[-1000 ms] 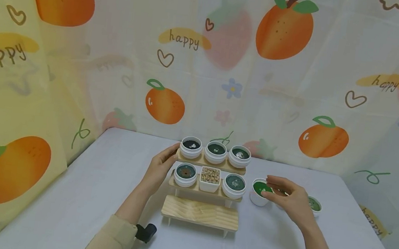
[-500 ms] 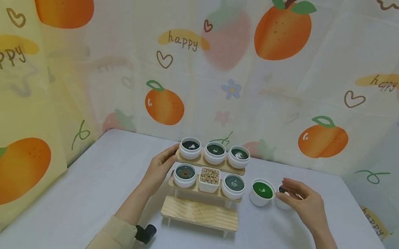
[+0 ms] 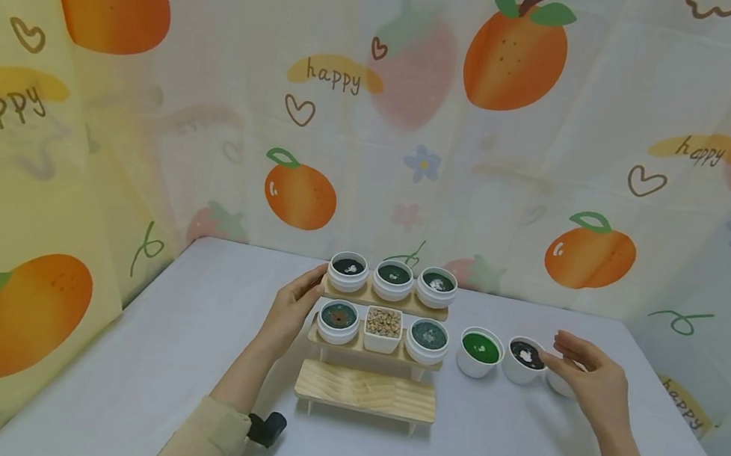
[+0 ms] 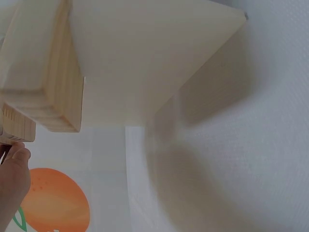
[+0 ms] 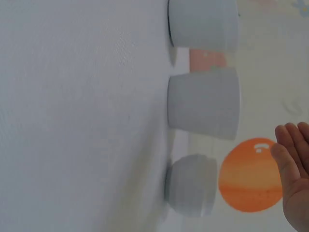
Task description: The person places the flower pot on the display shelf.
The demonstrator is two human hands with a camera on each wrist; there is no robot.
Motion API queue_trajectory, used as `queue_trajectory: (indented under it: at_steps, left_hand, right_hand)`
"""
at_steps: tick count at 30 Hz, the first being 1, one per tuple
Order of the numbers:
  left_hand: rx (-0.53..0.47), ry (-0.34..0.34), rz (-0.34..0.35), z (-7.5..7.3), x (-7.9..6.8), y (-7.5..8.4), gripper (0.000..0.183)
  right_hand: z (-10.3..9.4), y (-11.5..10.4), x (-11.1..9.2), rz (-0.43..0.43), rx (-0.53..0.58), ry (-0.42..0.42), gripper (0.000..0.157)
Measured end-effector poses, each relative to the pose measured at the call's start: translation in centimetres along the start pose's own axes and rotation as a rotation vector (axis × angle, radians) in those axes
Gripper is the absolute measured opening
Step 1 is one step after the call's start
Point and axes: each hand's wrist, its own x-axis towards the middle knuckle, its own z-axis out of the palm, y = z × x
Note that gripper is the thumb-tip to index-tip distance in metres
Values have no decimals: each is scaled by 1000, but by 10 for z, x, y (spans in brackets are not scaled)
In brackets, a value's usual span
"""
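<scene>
A three-tier wooden stand (image 3: 366,391) with white legs stands on the table. My left hand (image 3: 291,308) grips the left end of its top tier; in the left wrist view its fingertips (image 4: 19,152) are at that board's edge. White cups with dark green or black contents fill the top tier, and on the middle one a square cup of tan bits (image 3: 384,324) sits between two round cups. Over the row to the right, my right hand (image 3: 597,382) holds nothing, its fingers fairly straight. It partly hides a third white cup (image 3: 562,387).
Right of the stand are a white cup with bright green content (image 3: 480,349) and a cup with black and white content (image 3: 525,355). A fruit-print cloth (image 3: 375,146) hangs behind the white table (image 3: 188,358).
My right hand has moved right along the row of cups, from the green one past the black and white one to the third. My left hand has stayed at the stand.
</scene>
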Motion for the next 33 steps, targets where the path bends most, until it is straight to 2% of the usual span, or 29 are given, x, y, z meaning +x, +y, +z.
queue_trajectory:
  at_steps: [13,22,28,33]
  left_hand:
    - [27,5,-10,-1,0,-2,48]
    - [22,2,-7,-1,1,-3,48]
    - [25,-4,-6,-1,1,-3,48]
    - [20,-5,-7,-1,1,-3,48]
  right_hand:
    - [-8,24,6,177,-71,105,72]
    - [-10,36,9,344,-100,110,78]
    - [-13,43,11,354,-119,109,80]
    - [-14,48,12,358,-130,60,80]
